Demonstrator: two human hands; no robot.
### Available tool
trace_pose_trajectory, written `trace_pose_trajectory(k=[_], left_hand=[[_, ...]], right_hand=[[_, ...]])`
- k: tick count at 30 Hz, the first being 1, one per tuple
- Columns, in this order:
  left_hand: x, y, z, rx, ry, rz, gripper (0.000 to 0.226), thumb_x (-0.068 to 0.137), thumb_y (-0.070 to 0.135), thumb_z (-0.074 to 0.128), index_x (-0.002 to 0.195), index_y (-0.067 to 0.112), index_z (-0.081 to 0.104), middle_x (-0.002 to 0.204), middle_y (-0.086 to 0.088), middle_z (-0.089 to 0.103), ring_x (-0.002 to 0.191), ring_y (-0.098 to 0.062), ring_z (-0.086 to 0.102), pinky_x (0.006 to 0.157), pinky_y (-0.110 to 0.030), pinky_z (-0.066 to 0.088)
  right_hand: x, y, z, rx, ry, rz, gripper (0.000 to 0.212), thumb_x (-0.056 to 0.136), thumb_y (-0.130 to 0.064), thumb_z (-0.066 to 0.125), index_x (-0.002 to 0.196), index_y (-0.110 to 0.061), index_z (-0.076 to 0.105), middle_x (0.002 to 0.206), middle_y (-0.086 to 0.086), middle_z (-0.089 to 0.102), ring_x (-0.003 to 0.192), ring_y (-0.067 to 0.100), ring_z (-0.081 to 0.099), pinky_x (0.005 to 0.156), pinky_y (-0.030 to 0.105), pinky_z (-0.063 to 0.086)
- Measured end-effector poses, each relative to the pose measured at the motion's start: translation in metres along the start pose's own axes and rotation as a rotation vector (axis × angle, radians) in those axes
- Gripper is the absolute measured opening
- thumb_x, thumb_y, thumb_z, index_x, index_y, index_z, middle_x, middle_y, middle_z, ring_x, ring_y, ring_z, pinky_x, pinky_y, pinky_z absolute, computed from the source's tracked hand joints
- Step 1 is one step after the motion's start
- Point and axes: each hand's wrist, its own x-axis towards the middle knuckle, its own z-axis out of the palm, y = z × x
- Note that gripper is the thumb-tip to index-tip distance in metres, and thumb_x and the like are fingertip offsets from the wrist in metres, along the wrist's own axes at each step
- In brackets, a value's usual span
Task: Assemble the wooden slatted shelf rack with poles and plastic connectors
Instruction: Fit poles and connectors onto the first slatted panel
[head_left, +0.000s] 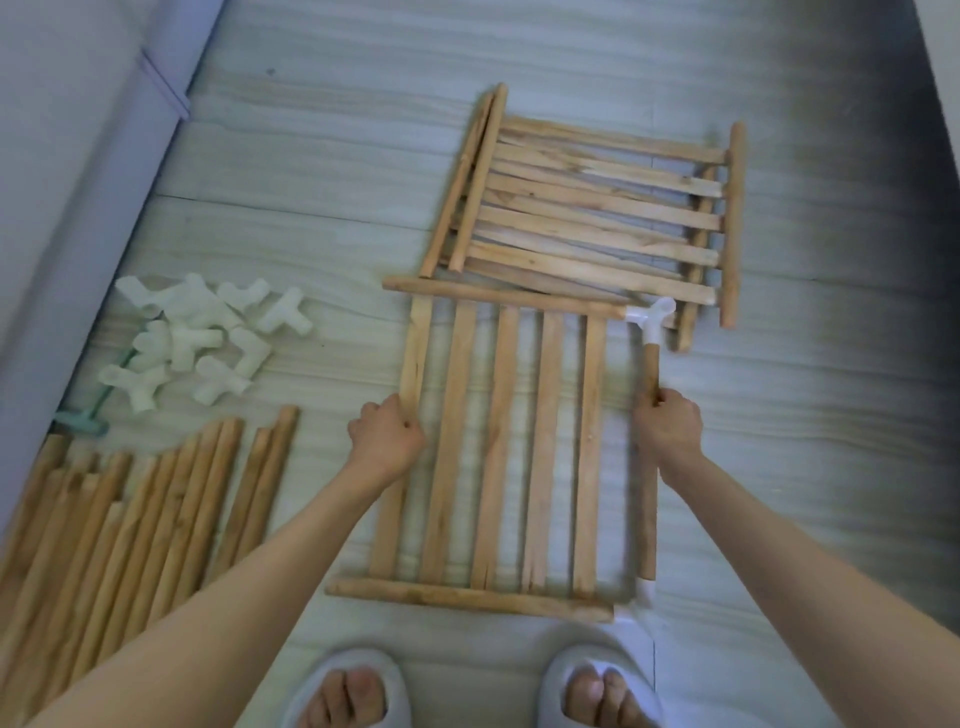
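A slatted shelf panel lies flat on the pale floor at the centre of the frame. The left hand is curled round its leftmost slat; the right hand grips a pole just beside the panel's right edge. That pole runs between two white plastic connectors, one at the upper end and one at the lower (both also meet the panel's round rails). More panels are stacked in the upper right, loose connectors lie at mid left, spare poles at lower left
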Motion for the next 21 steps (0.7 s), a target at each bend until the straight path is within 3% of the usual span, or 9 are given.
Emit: trace_pose_trajectory(k=[4,7,9,11,13,16,21], left_hand=[[-0.006,-0.006,-0.001,-0.04,-0.026,0.007,0.032,0.092,0.006,0.036,0.115,-0.015,0.045,0.125,-0.034,0.039,0.11,-0.052,0.045,0.092,-0.051,0.041],[-0.009,-0.014,-0.002,-0.119,-0.061,-0.003,0.041,0.096,0.009,0.035,0.133,-0.007,0.042,0.137,-0.025,0.038,0.12,-0.043,0.045,0.095,-0.046,0.042],[-0.012,-0.02,-0.006,-0.173,-0.061,0.036,0.033,0.097,0.011,0.036,0.127,0.007,0.051,0.126,-0.009,0.049,0.119,-0.029,0.048,0.093,-0.033,0.04],[-0.014,-0.028,-0.013,-0.18,-0.019,0.075,0.031,0.098,0.012,0.037,0.125,0.01,0.052,0.121,-0.005,0.055,0.117,-0.025,0.05,0.09,-0.025,0.037],[-0.014,-0.039,-0.021,-0.155,0.053,0.114,0.036,0.099,0.012,0.037,0.133,0.007,0.046,0.13,-0.01,0.053,0.117,-0.024,0.051,0.091,-0.023,0.037],[-0.011,-0.06,-0.038,-0.078,0.284,0.22,0.033,0.095,0.004,0.041,0.126,0.007,0.051,0.123,-0.012,0.051,0.11,-0.025,0.052,0.091,-0.028,0.039],[0.015,-0.085,-0.082,0.118,0.625,0.186,0.046,0.085,-0.003,0.048,0.131,0.003,0.044,0.127,-0.02,0.042,0.119,-0.034,0.037,0.097,-0.039,0.033]], right_hand=[[-0.005,-0.009,0.0,-0.124,-0.032,-0.036,0.019,0.097,-0.018,0.035,0.094,-0.005,0.048,0.112,0.019,0.048,0.083,0.029,0.047,0.07,0.034,0.039],[-0.021,-0.013,0.003,-0.235,-0.052,-0.092,0.037,0.097,-0.019,0.039,0.126,0.003,0.042,0.129,0.022,0.04,0.109,0.036,0.045,0.089,0.04,0.042],[-0.038,-0.013,0.01,-0.347,-0.056,-0.193,0.055,0.097,-0.022,0.04,0.144,-0.001,0.022,0.145,0.021,0.024,0.13,0.038,0.029,0.104,0.044,0.033],[-0.055,-0.015,0.019,-0.544,-0.048,-0.391,0.062,0.098,-0.031,0.038,0.149,-0.009,0.011,0.155,0.016,0.007,0.141,0.034,0.013,0.113,0.047,0.023],[-0.067,-0.019,0.031,-0.683,-0.128,-0.606,0.062,0.099,-0.037,0.035,0.15,-0.016,0.008,0.158,0.012,-0.001,0.145,0.031,0.001,0.116,0.048,0.015],[-0.078,-0.034,0.056,-0.832,-0.322,-0.806,0.066,0.098,-0.047,0.034,0.15,-0.026,0.0,0.158,0.006,-0.013,0.145,0.029,-0.01,0.116,0.051,0.013],[-0.079,-0.043,0.082,-0.963,-0.465,-0.824,0.081,0.091,-0.058,0.042,0.149,-0.033,-0.01,0.154,0.006,-0.026,0.144,0.032,-0.013,0.113,0.056,0.005]])
